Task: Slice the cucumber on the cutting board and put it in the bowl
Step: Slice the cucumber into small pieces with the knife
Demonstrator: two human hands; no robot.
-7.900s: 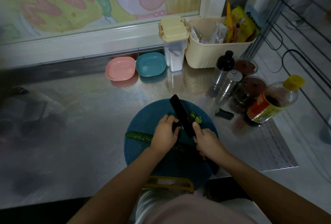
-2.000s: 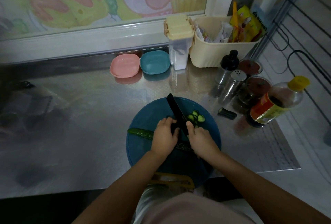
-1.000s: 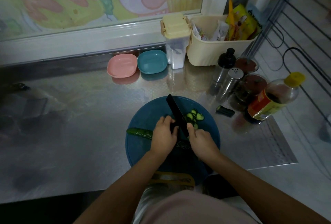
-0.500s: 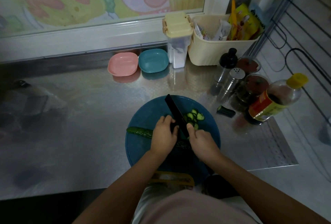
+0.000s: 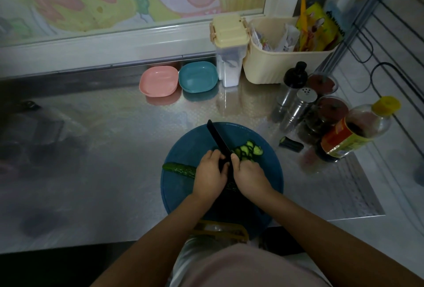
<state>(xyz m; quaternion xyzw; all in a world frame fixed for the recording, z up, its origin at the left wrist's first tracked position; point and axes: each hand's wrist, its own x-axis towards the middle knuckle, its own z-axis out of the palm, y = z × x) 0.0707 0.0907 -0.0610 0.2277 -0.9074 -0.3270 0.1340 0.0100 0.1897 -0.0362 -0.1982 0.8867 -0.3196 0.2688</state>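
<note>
A round blue cutting board (image 5: 183,195) lies on the steel counter in front of me. A dark green cucumber (image 5: 179,168) lies across it, its left end sticking out from under my left hand (image 5: 210,174), which holds it down with curled fingers. My right hand (image 5: 249,175) grips the handle of a black knife (image 5: 219,140), whose blade points away to the upper left, just beside my left fingers. A small heap of cucumber slices (image 5: 249,150) lies to the right of the blade. A pink bowl (image 5: 158,81) and a teal bowl (image 5: 198,76) stand at the back.
A cut cucumber end (image 5: 291,144) lies off the board to the right. Shakers (image 5: 298,107), jars (image 5: 328,112) and a sauce bottle (image 5: 355,129) crowd the right side. A lidded container (image 5: 229,50) and cream basket (image 5: 284,66) stand at the back. A yellow handle (image 5: 220,231) juts at the board's near edge.
The heap of slices right of the blade has grown since the earliest frame, and less whole cucumber shows. Both hands keep their hold; the knife has barely shifted over the last second.
</note>
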